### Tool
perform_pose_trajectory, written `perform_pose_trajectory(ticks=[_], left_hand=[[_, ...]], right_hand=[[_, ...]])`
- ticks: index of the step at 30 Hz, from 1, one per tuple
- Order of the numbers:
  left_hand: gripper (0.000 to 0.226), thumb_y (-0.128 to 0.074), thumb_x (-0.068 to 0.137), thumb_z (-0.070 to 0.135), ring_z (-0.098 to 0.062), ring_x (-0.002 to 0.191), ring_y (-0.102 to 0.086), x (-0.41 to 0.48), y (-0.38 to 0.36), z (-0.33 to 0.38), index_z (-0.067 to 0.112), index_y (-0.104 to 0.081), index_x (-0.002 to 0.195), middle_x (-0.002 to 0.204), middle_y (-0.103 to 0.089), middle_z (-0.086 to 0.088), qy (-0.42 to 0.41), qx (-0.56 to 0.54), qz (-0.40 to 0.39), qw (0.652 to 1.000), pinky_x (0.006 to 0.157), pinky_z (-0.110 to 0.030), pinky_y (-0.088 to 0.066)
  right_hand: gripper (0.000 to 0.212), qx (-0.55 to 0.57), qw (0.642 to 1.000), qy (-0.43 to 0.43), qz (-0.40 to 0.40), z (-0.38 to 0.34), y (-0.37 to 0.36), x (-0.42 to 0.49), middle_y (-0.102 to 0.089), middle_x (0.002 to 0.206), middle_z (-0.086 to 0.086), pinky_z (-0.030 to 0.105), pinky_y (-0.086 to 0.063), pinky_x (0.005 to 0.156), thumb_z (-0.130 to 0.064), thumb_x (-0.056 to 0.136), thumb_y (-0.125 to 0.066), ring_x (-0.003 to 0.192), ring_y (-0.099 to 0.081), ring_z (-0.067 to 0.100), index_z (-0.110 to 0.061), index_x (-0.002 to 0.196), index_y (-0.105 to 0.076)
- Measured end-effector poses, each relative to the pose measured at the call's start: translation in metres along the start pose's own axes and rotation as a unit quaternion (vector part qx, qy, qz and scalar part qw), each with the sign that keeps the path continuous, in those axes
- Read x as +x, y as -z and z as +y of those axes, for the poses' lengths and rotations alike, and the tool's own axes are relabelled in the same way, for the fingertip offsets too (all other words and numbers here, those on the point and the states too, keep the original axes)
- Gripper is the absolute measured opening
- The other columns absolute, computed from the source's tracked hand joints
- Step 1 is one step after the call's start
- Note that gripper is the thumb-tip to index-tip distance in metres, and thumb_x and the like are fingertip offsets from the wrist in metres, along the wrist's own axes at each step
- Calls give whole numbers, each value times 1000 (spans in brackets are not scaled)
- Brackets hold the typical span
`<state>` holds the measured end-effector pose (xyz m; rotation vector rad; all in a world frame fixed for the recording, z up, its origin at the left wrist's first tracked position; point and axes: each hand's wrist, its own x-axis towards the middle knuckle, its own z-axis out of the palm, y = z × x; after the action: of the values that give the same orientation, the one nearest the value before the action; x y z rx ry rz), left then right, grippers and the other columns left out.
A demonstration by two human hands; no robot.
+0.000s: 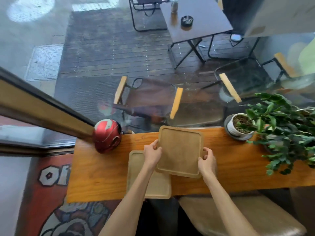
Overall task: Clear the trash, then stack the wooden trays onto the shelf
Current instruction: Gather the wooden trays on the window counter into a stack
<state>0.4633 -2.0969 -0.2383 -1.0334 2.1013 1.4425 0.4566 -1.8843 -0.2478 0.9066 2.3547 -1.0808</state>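
Note:
A square wooden tray (180, 150) is held a little above the wooden counter (238, 167), tilted slightly. My left hand (152, 154) grips its left edge and my right hand (207, 160) grips its right edge. A second wooden tray (158, 186) lies flat on the counter near the front edge. The held tray's near left corner overlaps it, and my left forearm crosses over it. No trash is visible on the counter.
A red helmet (107, 137) sits on the counter's far left corner. A potted plant (242, 124) with trailing green leaves (288, 133) takes up the right end. A window stands right behind the counter. A cushioned stool (238, 215) is below at right.

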Motion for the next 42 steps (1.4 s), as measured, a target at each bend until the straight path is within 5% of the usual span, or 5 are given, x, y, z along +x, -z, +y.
perform_pose_trajectory(ticks=[11, 21, 30, 34, 42], left_hand=[[55, -54, 95, 13, -22, 112, -52, -23, 109, -132, 13, -40, 148, 124, -51, -9, 55, 35, 0, 998, 105, -36, -44], [54, -53, 95, 10, -16, 105, -49, -18, 107, -144, 17, -42, 147, 128, -47, -7, 38, 25, -6, 999, 92, -31, -47], [49, -56, 96, 24, -21, 119, -51, -21, 97, -149, 21, -42, 143, 139, -46, -9, 46, -24, -9, 999, 103, -42, -48], [68, -56, 97, 36, -29, 138, -38, -14, 95, -144, 15, -23, 152, 156, -29, -10, 99, -28, -60, 993, 111, -49, -40], [102, -74, 80, 46, -34, 139, -32, 8, 87, -135, 11, -11, 152, 155, -21, -14, 173, -4, -96, 980, 113, -52, -35]], right_hand=[[49, -64, 996, 4, -56, 16, -120, -115, -44, 140, 10, 46, -38, 106, -12, 97, -49, 129, -41, 32, -24, 143, -42], [52, -61, 997, 4, -48, 25, -125, -116, -41, 141, 8, 46, -35, 108, -15, 97, -50, 130, -36, 31, -25, 147, -40], [47, -23, 998, -18, -49, 33, -113, -101, -50, 124, 7, 47, -44, 100, -20, 95, -55, 115, -49, 29, -26, 140, -46], [61, 68, 985, -82, -139, 30, -108, -85, -48, 146, 10, 49, -44, 107, -35, 95, -57, 130, -49, 30, -17, 150, -36], [84, 37, 969, -132, -208, 22, -111, -54, -48, 141, 15, 52, -46, 104, -38, 79, -75, 126, -50, 34, -11, 145, -31]])
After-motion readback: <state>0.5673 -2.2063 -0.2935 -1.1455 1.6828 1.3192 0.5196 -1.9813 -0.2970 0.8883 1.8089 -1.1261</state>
